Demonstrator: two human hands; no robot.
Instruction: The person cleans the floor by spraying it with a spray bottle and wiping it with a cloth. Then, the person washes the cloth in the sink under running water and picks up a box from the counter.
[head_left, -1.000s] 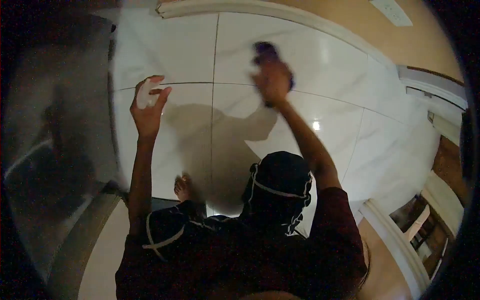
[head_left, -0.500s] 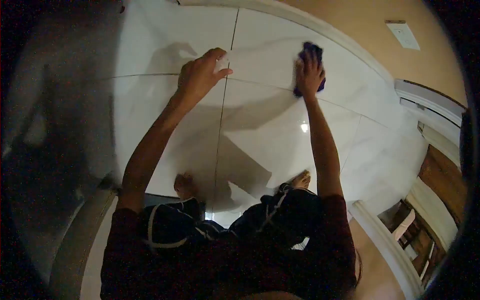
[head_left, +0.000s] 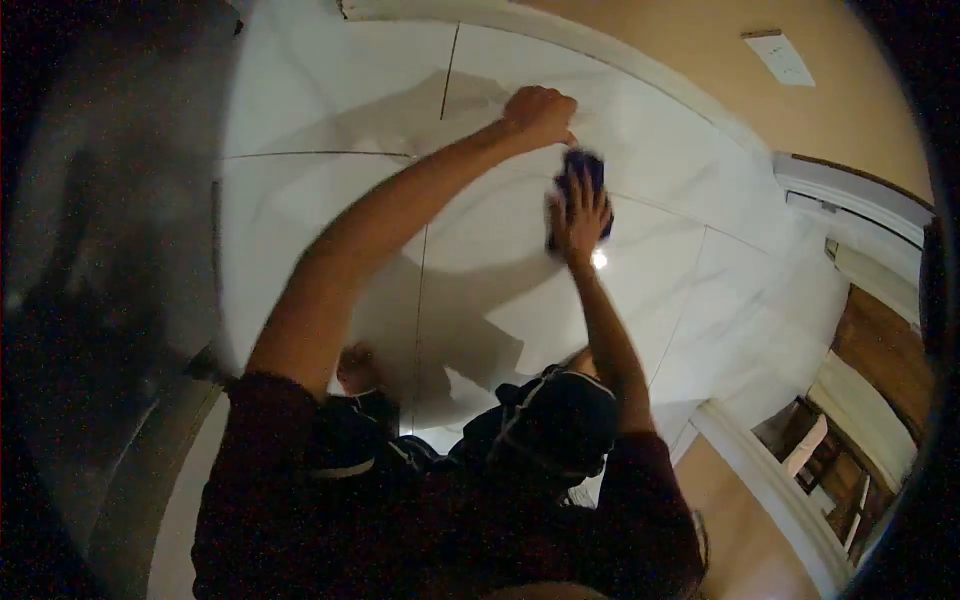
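Observation:
My right hand (head_left: 582, 222) lies with its fingers spread on a dark blue-purple cloth (head_left: 590, 166), pressing it against the white tiled floor (head_left: 490, 240). Just up and to the left of the cloth is my left hand (head_left: 540, 115), its fingers curled and closed. Its back faces me, so whatever lies inside it is hidden. A bright light reflection shows on the tile beside my right wrist.
A white baseboard (head_left: 640, 65) runs along the tan wall, which carries an outlet plate (head_left: 780, 58). My bare foot (head_left: 358, 370) stands on the tiles. Wooden furniture (head_left: 875, 345) is at the right, and a dark area lies at the left.
My right hand has drawn the cloth toward me and to the left. My left hand has moved right, closer to the cloth; the small whitish thing seen in it is now hidden.

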